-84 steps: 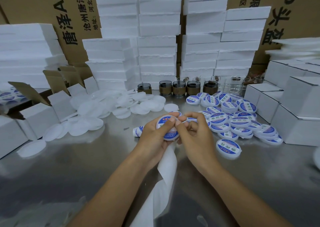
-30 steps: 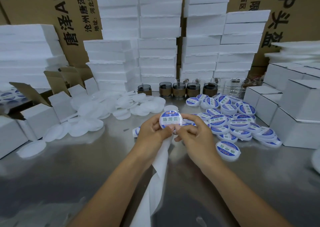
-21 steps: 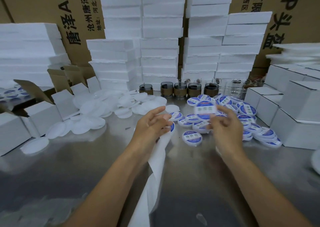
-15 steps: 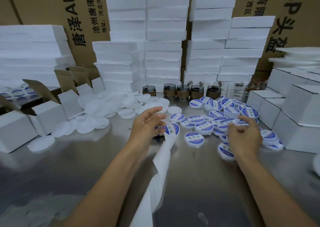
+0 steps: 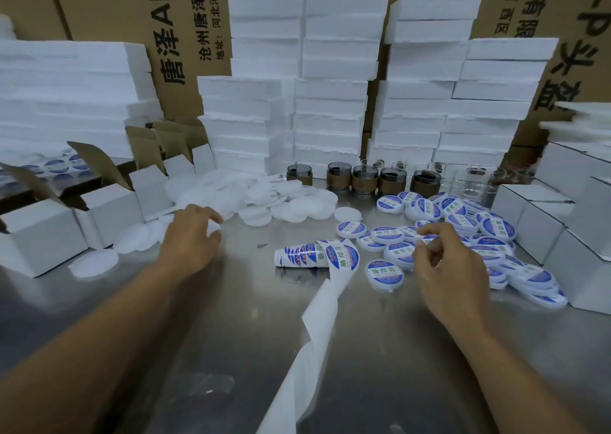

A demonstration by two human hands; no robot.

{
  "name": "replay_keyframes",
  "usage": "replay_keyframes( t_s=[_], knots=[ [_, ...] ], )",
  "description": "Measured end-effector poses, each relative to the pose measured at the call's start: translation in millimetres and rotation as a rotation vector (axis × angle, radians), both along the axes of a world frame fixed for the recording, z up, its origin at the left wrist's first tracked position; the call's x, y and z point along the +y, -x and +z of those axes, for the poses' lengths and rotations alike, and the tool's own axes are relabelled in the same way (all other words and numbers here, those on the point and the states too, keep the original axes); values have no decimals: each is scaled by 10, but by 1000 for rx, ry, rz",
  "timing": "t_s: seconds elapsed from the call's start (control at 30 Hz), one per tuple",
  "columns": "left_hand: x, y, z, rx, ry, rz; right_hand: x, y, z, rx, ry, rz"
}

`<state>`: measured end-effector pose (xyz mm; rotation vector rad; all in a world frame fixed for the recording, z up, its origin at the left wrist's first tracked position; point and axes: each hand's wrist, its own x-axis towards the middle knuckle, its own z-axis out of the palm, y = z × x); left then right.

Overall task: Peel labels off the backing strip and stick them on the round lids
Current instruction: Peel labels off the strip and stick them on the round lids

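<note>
The label roll (image 5: pixel 314 256) lies on its side on the steel table (image 5: pixel 231 318), blue-and-white labels showing. Its bare white backing strip (image 5: pixel 319 331) trails toward me. My left hand (image 5: pixel 190 238) has reached left into the heap of blank white lids (image 5: pixel 264 195), with thumb and fingers closed round one blank lid (image 5: pixel 212 229) at the heap's near edge. My right hand (image 5: pixel 443 265) hovers over the near edge of the pile of labelled lids (image 5: pixel 463 222), fingers loosely curled and apart, holding nothing. One labelled lid (image 5: pixel 385 273) lies apart, left of that hand.
Open white cartons (image 5: pixel 109 208) stand at the left and closed ones (image 5: pixel 545 222) at the right. Dark jars (image 5: pixel 363 182) and clear glass jars (image 5: pixel 476 182) line the back. Behind them rise foam block stacks (image 5: pixel 330 102) and brown cardboard boxes (image 5: pixel 185 36).
My right hand carried the finished labelled lid to the pile on the right and let it go. My left hand let go of the label strip and moved left onto the blank lids.
</note>
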<state>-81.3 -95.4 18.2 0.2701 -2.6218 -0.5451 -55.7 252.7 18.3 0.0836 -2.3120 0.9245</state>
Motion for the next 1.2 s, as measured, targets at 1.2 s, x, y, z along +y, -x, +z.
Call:
replay_keyframes(
  t_s=[1.2],
  knots=[
    [1564,-370,269,53,-1094,-491,-425,-203,184,-337,739,542]
  ],
)
